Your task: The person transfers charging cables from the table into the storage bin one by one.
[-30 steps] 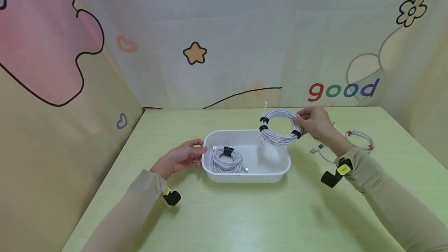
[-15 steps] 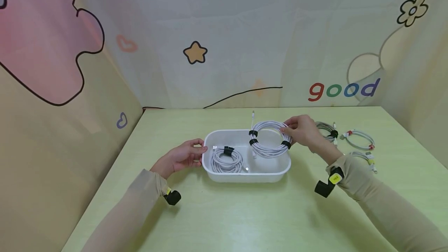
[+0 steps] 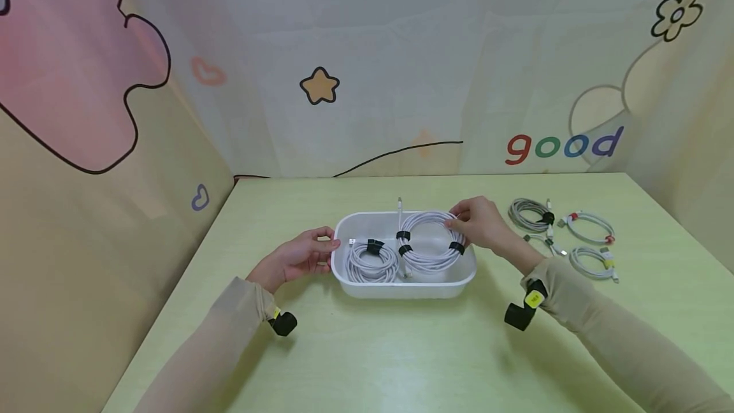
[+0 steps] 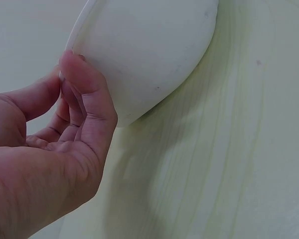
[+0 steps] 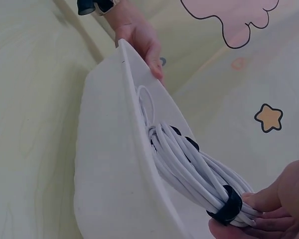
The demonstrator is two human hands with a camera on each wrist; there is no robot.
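Observation:
My right hand (image 3: 483,224) pinches the right side of a large white coiled cable (image 3: 427,264), bound with black straps. That coil sits within the right half of a white plastic bin (image 3: 401,292), tilted, its right side higher near the rim in the right wrist view. One connector end sticks up past the bin's back rim. A smaller white coiled cable (image 3: 362,271) with a black strap lies in the bin's left half. With thumb and fingers, my left hand (image 3: 297,256) grips the bin's left rim; the left wrist view shows the bin's outer wall (image 4: 154,55) beside the fingers.
Right of the bin, several smaller coiled cables lie on the table (image 3: 367,355): a grey one (image 3: 524,215) with a black strap, one with red ties (image 3: 590,234), one with a yellow tie (image 3: 585,266), and a short cable (image 3: 541,241). A printed curtain hangs behind.
My right hand has moved left and down, bringing the large white coil from above the bin's back right corner into its right half. The left hand stays on the rim.

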